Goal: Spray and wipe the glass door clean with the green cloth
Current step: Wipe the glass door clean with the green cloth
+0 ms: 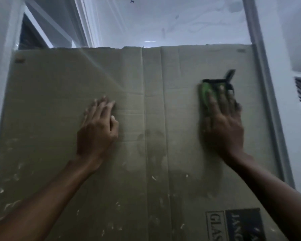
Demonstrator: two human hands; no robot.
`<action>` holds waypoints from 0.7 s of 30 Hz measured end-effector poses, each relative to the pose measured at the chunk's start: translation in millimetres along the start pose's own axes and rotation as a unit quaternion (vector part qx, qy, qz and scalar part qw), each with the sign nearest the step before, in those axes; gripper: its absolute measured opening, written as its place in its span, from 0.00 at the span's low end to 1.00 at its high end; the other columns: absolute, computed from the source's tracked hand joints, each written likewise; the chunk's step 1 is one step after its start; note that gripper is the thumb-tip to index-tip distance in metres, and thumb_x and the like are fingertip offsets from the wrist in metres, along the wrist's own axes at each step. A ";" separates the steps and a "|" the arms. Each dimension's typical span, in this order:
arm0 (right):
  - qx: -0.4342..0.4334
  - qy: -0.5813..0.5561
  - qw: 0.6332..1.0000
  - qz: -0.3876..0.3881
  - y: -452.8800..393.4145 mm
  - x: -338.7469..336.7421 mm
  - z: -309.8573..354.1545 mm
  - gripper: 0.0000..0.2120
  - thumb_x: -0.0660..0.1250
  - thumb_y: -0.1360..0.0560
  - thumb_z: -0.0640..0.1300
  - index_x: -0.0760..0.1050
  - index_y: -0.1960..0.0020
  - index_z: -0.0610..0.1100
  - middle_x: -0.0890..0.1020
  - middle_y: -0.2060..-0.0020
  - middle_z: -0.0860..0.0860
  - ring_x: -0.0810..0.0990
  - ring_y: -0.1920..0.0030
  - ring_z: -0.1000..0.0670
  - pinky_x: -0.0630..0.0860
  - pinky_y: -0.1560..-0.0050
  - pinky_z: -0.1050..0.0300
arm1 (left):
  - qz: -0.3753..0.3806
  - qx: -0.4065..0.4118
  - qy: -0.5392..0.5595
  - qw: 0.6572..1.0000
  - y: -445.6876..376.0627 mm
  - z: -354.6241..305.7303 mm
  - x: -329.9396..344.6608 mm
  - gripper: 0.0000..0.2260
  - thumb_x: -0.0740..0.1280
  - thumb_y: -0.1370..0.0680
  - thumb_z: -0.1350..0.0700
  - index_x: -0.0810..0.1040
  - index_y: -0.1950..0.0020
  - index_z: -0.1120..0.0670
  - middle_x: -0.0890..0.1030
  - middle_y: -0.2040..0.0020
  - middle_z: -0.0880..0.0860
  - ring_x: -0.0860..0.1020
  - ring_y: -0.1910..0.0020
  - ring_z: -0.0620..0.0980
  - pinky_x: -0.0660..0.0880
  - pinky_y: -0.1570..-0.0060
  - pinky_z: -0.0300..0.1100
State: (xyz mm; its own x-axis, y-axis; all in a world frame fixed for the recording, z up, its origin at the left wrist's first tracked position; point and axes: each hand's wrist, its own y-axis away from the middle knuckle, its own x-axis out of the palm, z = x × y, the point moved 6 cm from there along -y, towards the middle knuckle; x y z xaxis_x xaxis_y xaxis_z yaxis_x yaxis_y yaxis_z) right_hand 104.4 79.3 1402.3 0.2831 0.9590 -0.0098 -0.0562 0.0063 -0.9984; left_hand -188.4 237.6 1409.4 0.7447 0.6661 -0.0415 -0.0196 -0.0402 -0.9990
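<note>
Dim whitish room, and the glass door (163, 28) fills the head view, smeary up top, with a pale frame (261, 70) down its right edge. Big creased cardboard sheet (146, 119) covers the lower part, flecked with white spots. Bottom right corner has upside-down print, "GLAS" and "JANG", rest cut off. Left hand (96, 129) lies flat near the sheet's middle, fingers spread, holding nothing. Right hand (222, 122) presses the green cloth (206, 94) flat near the right edge, fingers straight on top.
</note>
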 end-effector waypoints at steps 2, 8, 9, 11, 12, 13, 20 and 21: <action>0.105 -0.026 0.994 -0.020 4.7 -13.4 -42.0 0.35 0.53 0.24 0.47 0.50 0.17 0.51 0.50 0.17 0.46 0.46 0.17 0.43 0.50 0.20 0.37 | -0.004 -0.011 -0.010 1.000 0.6 -6.4 -1.3 0.24 0.54 0.23 0.52 0.70 0.27 0.54 0.68 0.23 0.57 0.63 0.23 0.59 0.59 0.24 0.57; -0.029 -0.009 1.000 0.002 37.7 -4.7 -26.8 0.33 0.53 0.21 0.49 0.54 0.17 0.48 0.53 0.17 0.45 0.48 0.17 0.42 0.48 0.19 0.40 | 0.010 0.058 0.006 0.998 8.7 -67.8 10.2 0.24 0.57 0.23 0.53 0.70 0.27 0.55 0.64 0.22 0.58 0.60 0.22 0.62 0.58 0.25 0.60; -0.087 0.002 0.996 0.018 39.1 -4.3 -28.3 0.32 0.54 0.20 0.50 0.56 0.18 0.47 0.54 0.18 0.45 0.49 0.17 0.42 0.50 0.19 0.39 | 0.018 0.081 0.005 0.997 9.8 -81.3 15.5 0.24 0.57 0.23 0.52 0.69 0.26 0.54 0.64 0.22 0.59 0.60 0.22 0.62 0.58 0.25 0.61; -0.120 0.016 0.993 0.016 34.1 -11.2 -50.1 0.30 0.55 0.20 0.50 0.58 0.18 0.48 0.56 0.18 0.45 0.51 0.18 0.43 0.54 0.20 0.40 | 0.033 0.108 0.000 0.994 10.5 -102.2 26.3 0.25 0.56 0.23 0.50 0.68 0.25 0.53 0.64 0.22 0.59 0.60 0.22 0.62 0.58 0.25 0.62; -0.090 0.015 0.996 0.007 30.7 -16.0 -65.2 0.30 0.55 0.20 0.49 0.58 0.18 0.49 0.55 0.18 0.46 0.51 0.18 0.43 0.55 0.20 0.39 | 0.041 0.109 -0.002 0.993 9.9 -107.9 31.3 0.26 0.56 0.23 0.49 0.68 0.25 0.53 0.65 0.22 0.58 0.61 0.22 0.62 0.58 0.25 0.62; -0.043 0.007 0.999 0.001 28.6 -21.5 -81.9 0.31 0.55 0.20 0.48 0.56 0.18 0.50 0.54 0.17 0.47 0.50 0.17 0.44 0.56 0.20 0.38 | 0.049 0.104 -0.003 0.993 9.5 -111.9 35.9 0.26 0.55 0.22 0.48 0.68 0.25 0.53 0.65 0.22 0.58 0.62 0.23 0.62 0.58 0.25 0.62; 0.065 -0.026 0.997 -0.016 66.5 -18.0 -75.6 0.33 0.52 0.21 0.48 0.49 0.17 0.50 0.48 0.17 0.46 0.44 0.17 0.43 0.49 0.19 0.38 | 0.051 0.098 -0.012 0.994 12.9 -112.7 44.4 0.26 0.55 0.22 0.47 0.67 0.24 0.52 0.65 0.22 0.57 0.61 0.23 0.61 0.59 0.25 0.60; 0.011 -0.018 1.000 -0.004 76.0 -14.4 -66.8 0.33 0.53 0.20 0.49 0.51 0.17 0.48 0.50 0.17 0.45 0.45 0.17 0.42 0.49 0.19 0.38 | 0.054 0.098 -0.015 0.994 12.9 -112.6 44.7 0.27 0.54 0.22 0.47 0.66 0.24 0.52 0.65 0.22 0.57 0.61 0.23 0.61 0.59 0.25 0.60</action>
State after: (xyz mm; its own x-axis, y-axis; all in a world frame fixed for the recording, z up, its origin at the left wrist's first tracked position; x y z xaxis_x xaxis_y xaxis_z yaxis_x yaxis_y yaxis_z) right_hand 160.0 47.0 1322.8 0.2494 0.9684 -0.0003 -0.0757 0.0192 -0.9969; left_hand -80.2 182.9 1396.5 0.7104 0.6886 -0.1455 -0.2303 0.0321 -0.9726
